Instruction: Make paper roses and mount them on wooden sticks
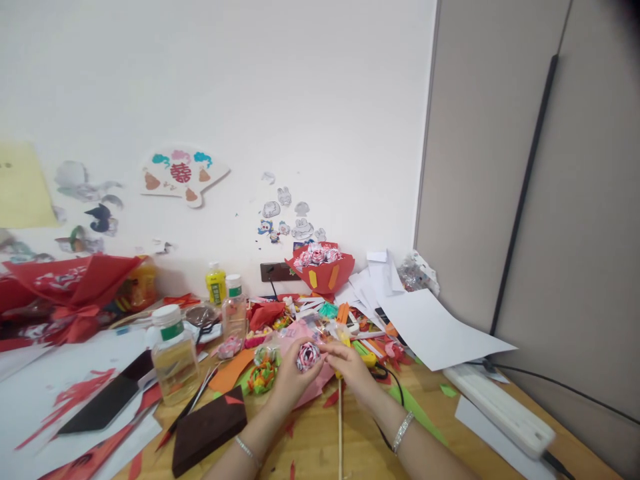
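Note:
A small rolled paper rose [307,357], white with pink and dark markings, is held in my left hand [291,373], the fingers curled round its side and base. From the right, my right hand [349,365] reaches to the rose, thumb and fingertips closed at its outer petal edge. Below the hands a thin pale stick [341,433] runs toward the front of the table. Pink paper [317,387] lies beneath the rose. Just left of my left hand is a green and orange paper flower [264,373].
A dark box [210,427], a black phone [107,393] and a clear bottle of liquid [174,363] stand or lie at left. A red-wrapped bouquet [323,267] is at the back. White sheets [440,327] and a power strip [500,410] occupy the right. Paper scraps cover the middle.

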Demonstrator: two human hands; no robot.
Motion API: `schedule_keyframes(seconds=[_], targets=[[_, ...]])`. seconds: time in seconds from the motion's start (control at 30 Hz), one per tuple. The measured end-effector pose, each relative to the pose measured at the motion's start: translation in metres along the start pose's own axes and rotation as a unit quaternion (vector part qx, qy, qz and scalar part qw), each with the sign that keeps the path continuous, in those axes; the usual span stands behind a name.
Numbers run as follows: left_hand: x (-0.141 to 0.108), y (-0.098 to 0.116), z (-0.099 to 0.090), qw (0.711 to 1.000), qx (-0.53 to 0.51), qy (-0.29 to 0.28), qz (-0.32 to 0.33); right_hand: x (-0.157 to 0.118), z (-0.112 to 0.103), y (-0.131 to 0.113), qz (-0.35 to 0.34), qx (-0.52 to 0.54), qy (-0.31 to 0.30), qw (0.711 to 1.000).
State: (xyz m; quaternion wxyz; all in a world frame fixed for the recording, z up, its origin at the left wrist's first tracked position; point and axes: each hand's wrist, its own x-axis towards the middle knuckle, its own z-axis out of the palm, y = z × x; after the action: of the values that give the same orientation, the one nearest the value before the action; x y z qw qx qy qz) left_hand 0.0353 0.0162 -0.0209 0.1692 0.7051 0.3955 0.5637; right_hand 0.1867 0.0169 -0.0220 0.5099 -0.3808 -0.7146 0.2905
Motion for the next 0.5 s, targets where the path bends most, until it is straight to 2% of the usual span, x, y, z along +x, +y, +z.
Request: schedule_keyframes(seconds=[0.1,0.23,0.37,0.5], targets=[[0.001,0.001,-0.001,1.0,-0.009,0.016,-0.011,0.003,-0.016,0.001,-0.001,-0.105,0.012,0.994],[0.002,-0.003,-0.002,0.998,-0.011,0.05,-0.026,-0.002,-0.038,0.005,-0.01,-0.262,-0.004,0.965],[0.003,-0.007,-0.004,0.998,-0.016,0.062,-0.027,-0.006,-0.04,0.011,0.007,-0.371,-0.012,0.929],[0.005,-0.009,-0.005,0.997,-0.025,0.061,-0.029,-0.004,-0.037,0.011,0.012,-0.409,-0.006,0.912]])
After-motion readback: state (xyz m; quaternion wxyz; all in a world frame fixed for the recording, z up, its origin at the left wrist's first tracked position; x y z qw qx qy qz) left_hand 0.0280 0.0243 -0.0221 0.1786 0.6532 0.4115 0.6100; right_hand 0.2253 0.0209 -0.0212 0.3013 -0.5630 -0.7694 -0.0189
